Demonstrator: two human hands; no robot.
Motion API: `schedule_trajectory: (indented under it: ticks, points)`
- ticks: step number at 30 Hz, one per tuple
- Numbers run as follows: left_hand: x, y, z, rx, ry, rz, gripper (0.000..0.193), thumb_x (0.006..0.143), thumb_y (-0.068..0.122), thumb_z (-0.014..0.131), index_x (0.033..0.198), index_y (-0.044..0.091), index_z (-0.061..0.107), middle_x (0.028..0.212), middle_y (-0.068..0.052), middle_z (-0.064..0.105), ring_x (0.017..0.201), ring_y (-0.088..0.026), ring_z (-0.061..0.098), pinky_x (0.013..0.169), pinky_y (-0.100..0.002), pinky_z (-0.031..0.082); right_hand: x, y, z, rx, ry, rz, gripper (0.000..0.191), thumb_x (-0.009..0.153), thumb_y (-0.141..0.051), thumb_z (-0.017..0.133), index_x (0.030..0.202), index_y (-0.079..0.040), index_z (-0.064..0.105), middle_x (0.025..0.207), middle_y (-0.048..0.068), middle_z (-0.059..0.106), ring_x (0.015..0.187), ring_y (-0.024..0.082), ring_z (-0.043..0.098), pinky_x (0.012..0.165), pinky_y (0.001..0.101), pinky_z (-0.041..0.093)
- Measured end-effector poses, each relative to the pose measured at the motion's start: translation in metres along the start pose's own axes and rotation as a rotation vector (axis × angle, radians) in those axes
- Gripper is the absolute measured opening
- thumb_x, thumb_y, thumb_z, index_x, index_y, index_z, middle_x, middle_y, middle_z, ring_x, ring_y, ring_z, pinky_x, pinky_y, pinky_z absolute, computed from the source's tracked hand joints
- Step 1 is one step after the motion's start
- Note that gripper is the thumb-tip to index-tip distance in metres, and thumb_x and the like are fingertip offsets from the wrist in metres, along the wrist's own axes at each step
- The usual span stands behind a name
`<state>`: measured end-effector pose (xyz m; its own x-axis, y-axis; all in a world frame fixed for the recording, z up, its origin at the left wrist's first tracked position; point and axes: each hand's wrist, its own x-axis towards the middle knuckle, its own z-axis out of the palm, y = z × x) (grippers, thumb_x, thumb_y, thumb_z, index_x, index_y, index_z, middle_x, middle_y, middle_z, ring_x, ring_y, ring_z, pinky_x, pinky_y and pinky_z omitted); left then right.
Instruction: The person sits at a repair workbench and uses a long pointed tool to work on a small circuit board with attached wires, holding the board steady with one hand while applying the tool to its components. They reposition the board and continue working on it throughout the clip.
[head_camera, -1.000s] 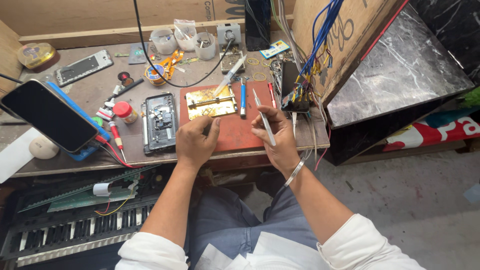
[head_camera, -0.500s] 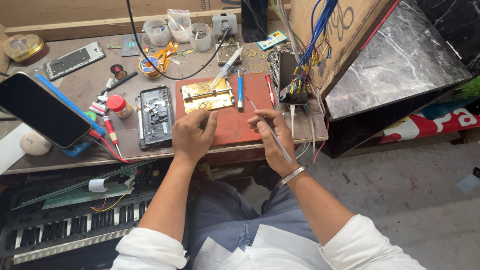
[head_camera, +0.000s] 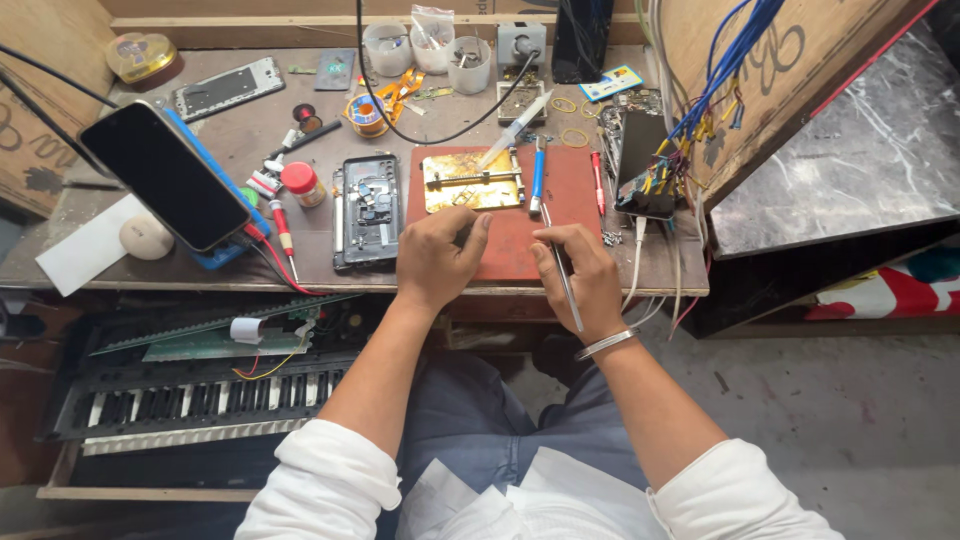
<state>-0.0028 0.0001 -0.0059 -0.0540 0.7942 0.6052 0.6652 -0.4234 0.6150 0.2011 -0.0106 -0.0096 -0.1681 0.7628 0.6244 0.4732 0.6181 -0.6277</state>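
- A thin metal tool, seemingly tweezers, is held in the right hand, the grip closed around it pen-fashion; its tip is pointed up toward a brass-coloured holding fixture and its tail is angled back past the wrist, over the bench's front edge.
- The left hand is rested loosely curled on a red work mat at the front edge of the bench, the thumb stretched toward the fixture; whether anything is gripped in it cannot be told.
- The fixture is laid on the mat's far left part, just beyond both hands.
- A blue-handled tool and a red pen-like tool are laid on the mat to the right of the fixture.
- An opened phone body, its insides exposed, is placed just left of the mat.
- A dark-screened phone is propped at a tilt near the bench's left edge, with a red-capped small bottle and a red-handled screwdriver between it and the opened phone.
- Three small clear cups are lined up along the back edge.
- A bundle of blue and yellow wires is hung toward the bench's right edge.
- A keyboard instrument is seen below the front edge, at the left.
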Motion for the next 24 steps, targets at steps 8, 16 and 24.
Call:
schedule_trajectory:
  ticks: [8, 16, 24]
  points:
    - [0.008, 0.011, -0.001, -0.031, -0.024, -0.056, 0.021, 0.097, 0.029, 0.07, 0.089, 0.009, 0.072, 0.067, -0.006, 0.068, 0.06, -0.024, 0.069, 0.057, -0.039, 0.052, -0.006, 0.012, 0.001, 0.044, 0.058, -0.005, 0.013, 0.101, -0.012, 0.066, 0.112, -0.006, 0.065, 0.097, 0.011, 0.067, 0.083, 0.026, 0.068, 0.075, 0.0364, 0.053]
    - [0.032, 0.051, 0.041, -0.238, -0.12, 0.062, 0.015, 0.093, 0.02, 0.076, 0.102, 0.01, 0.07, 0.092, -0.006, 0.07, 0.076, -0.019, 0.07, 0.064, -0.033, 0.056, -0.028, 0.039, 0.003, 0.534, 0.241, 0.001, 0.016, 0.112, -0.016, 0.052, 0.126, -0.007, 0.05, 0.115, 0.009, 0.061, 0.089, 0.015, 0.063, 0.084, 0.031, 0.054]
    - [0.05, 0.087, 0.109, -0.125, -0.099, 0.25, 0.036, 0.075, 0.022, 0.087, 0.1, 0.008, 0.066, 0.099, -0.01, 0.063, 0.101, -0.034, 0.06, 0.086, -0.044, 0.049, -0.08, 0.026, -0.047, 0.644, 0.356, 0.079, 0.024, 0.112, -0.028, 0.052, 0.129, -0.01, 0.049, 0.115, 0.011, 0.065, 0.083, 0.014, 0.061, 0.079, 0.0266, 0.05]
